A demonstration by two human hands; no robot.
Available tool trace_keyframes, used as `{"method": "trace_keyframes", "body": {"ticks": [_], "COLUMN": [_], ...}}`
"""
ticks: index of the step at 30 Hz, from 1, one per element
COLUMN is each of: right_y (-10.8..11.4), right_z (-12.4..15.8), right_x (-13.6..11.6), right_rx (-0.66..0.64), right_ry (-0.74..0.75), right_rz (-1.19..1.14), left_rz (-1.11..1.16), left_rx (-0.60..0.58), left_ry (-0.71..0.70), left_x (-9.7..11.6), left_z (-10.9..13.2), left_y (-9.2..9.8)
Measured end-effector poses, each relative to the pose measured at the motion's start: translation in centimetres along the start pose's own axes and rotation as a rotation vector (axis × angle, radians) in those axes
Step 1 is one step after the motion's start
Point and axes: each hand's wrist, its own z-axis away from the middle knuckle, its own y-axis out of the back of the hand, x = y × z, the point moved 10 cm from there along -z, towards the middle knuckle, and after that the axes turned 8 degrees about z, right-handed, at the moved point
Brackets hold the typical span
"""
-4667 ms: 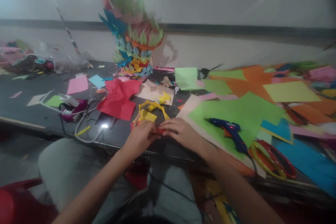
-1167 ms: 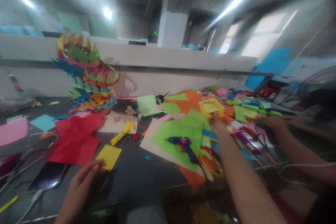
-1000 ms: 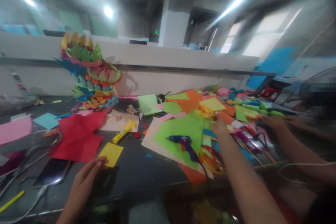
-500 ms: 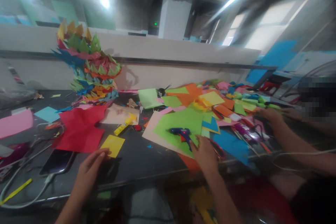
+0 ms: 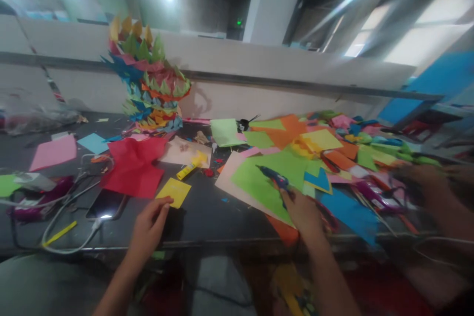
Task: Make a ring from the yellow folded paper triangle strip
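Near the table's front edge, my left hand [image 5: 152,219] pinches the lower left corner of a yellow paper square [image 5: 177,191]. My right hand [image 5: 301,207] is closed round the handle of a dark blue glue gun [image 5: 272,176], whose nozzle points left above a large green sheet [image 5: 255,177]. A yellow glue stick [image 5: 188,167] lies just beyond the yellow square. Left of that is a crumpled red paper [image 5: 135,168]. A blue and yellow folded piece [image 5: 319,180] lies right of the glue gun.
A layered paper sculpture [image 5: 151,79] stands at the back left. A phone [image 5: 106,205] with a white cable lies at the front left. Coloured papers cover the right side, with a purple tool [image 5: 377,196] near another person's blurred hand [image 5: 418,175].
My right hand has taken hold of the glue gun, which is now tilted with its nozzle up and left. The camera view has turned left, shifting the scene rightward.
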Motion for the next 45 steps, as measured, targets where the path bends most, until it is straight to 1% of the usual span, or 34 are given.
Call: {"method": "trace_keyframes", "body": {"ticks": [2,4,6,8,12,14,16,17,20,23,26,29,31,34,37,42,45], "right_y": [0.1,-0.1,-0.4,-0.8,-1.7,-2.2,-2.5,-2.7,-3.1,-3.4,-3.4,-3.4,-3.4,-3.7,-3.9,-3.8,-3.7], "right_z": [0.1,0.5,1.1,2.0,3.5,3.9,4.1,4.2,4.1,4.0,4.0,4.2,4.4,4.5,4.5,4.5,4.6], "right_x": [-0.4,-1.2,-2.2,-3.2,-4.5,-5.0,-5.5,-5.7,-6.2,-6.4,-6.5,-6.7,-6.8,-7.0,-7.0,-7.0,-7.0], "right_rx": [0.004,0.007,0.012,0.026,0.06,0.067,0.07,0.069,0.044,0.024,0.025,0.045,0.059,0.036,0.01,0.02,0.031], "right_ry": [-0.015,-0.017,-0.021,-0.041,-0.1,-0.117,-0.119,-0.119,-0.113,-0.1,-0.074,-0.039,-0.015,0.005,0.0,0.011,0.019], "right_rz": [-0.108,-0.23,-0.329,-0.388,-0.442,-0.456,-0.44,-0.422,-0.36,-0.319,-0.282,-0.252,-0.24,-0.231,-0.218,-0.199,-0.208], "left_rz": [-0.158,-0.323,-0.452,-0.503,-0.439,-0.431,-0.486,-0.52,-0.55,-0.507,-0.518,-0.553,-0.503,-0.394,-0.328,-0.25,-0.244], "left_rx": [0.012,-0.014,-0.029,-0.031,-0.066,-0.036,0.008,0.011,-0.039,-0.088,-0.052,-0.012,-0.034,-0.038,-0.013,0.014,0.035], "left_ry": [-0.133,-0.218,-0.24,-0.242,-0.267,-0.283,-0.268,-0.251,-0.211,-0.223,-0.212,-0.183,-0.187,-0.195,-0.172,-0.166,-0.185], "left_x": [1.5,2.4,2.6,2.5,2.5,2.7,2.8,2.7,2.4,2.6,2.5,2.1,1.8,1.4,1.1,1.1,1.3], "left_z": [0.1,0.3,0.5,0.6,1.0,1.1,1.0,0.9,0.8,1.0,0.9,0.8,0.7,0.6,0.5,0.5,-0.2], "left_y": [-0.4,-1.4,-2.1,-2.3,-2.4,-2.1,-1.7,-1.7,-2.2,-2.5,-2.0,-1.6,-1.8,-1.8,-1.3,-0.5,0.4]}}
